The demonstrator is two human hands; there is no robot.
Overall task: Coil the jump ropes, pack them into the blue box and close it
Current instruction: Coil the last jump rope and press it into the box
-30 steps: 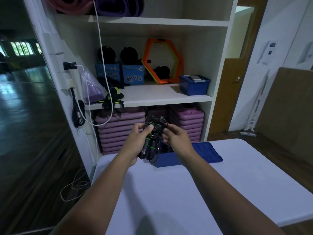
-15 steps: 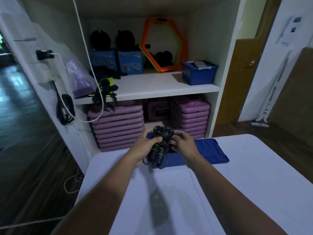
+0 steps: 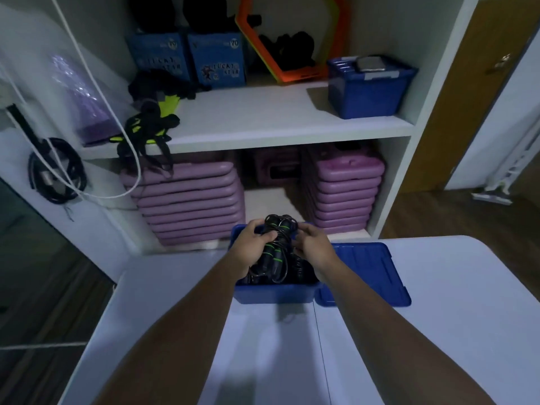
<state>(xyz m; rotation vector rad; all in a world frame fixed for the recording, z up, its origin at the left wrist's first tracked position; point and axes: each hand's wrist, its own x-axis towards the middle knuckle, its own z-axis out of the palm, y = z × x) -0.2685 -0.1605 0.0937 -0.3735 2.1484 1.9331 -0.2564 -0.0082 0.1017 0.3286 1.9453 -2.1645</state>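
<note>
On the left, the left hand (image 3: 253, 244) is curling its fingers round the coiled jump ropes (image 3: 277, 242), a black bundle with green bands. The bundle is sitting partly inside the open blue box (image 3: 274, 294), with its top loops poking above the rim. The box is standing at the far edge of the white table (image 3: 453, 302). To the right, the right hand (image 3: 315, 247) is gripping the same bundle from the other side, fingers bent against the cord. More dark rope is lying lower in the box, but it is too dim to tell how much. The blue lid (image 3: 366, 270) is lying flat on the table, right beside the box.

The bundle looks as though it is being pushed down. The springy cord is the main worry. If either hand lets go before the loops are sitting below the rim, the coil is likely to spring open and spill over the edge. A loop caught on the rim would stop the lid from seating. A hard push could also slide the light box off the far edge.
</note>
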